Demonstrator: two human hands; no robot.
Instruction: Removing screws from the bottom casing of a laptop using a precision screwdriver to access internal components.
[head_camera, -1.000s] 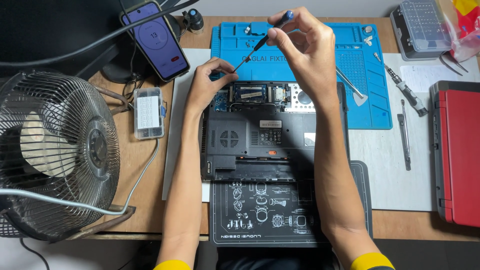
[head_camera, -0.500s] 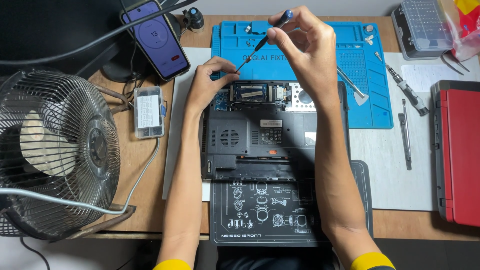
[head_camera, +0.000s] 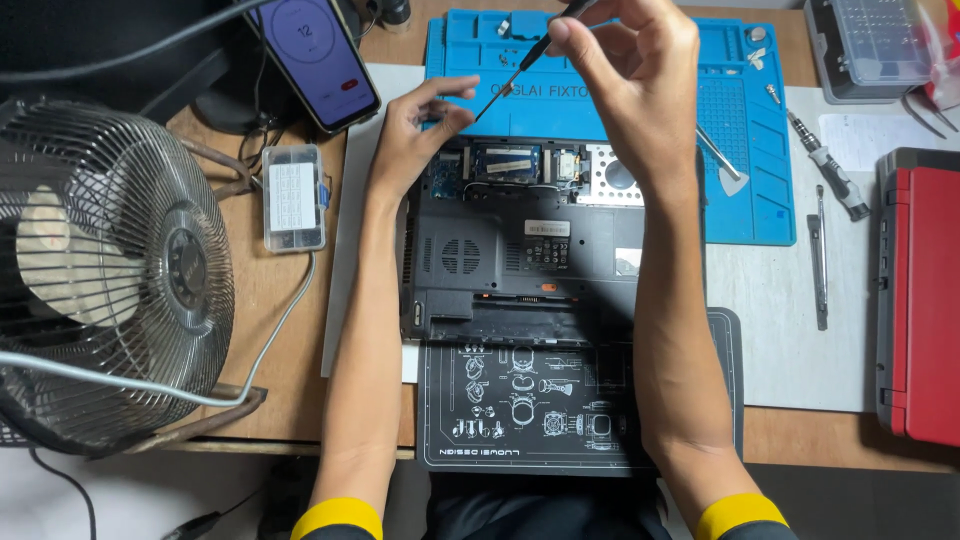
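Observation:
A dark laptop (head_camera: 520, 260) lies upside down with its far compartment uncovered, showing a blue circuit board (head_camera: 505, 163). My right hand (head_camera: 625, 80) holds a thin screwdriver (head_camera: 520, 65) tilted down to the left over the blue work mat (head_camera: 740, 130). My left hand (head_camera: 420, 130) rests at the laptop's far-left corner, fingers pinched together right at the screwdriver's tip. Whether something small sits between those fingers cannot be told.
A metal fan (head_camera: 105, 270) stands at the left. A phone (head_camera: 315, 55) leans at the back, a small clear parts box (head_camera: 293, 197) beside it. Loose tools (head_camera: 825, 170) lie on the white sheet; a red case (head_camera: 920, 290) sits right. A black mat (head_camera: 560, 400) is nearest me.
The view has shifted slightly closer and the right hand with the screwdriver has risen toward the far edge. The left hand stays at the laptop's corner.

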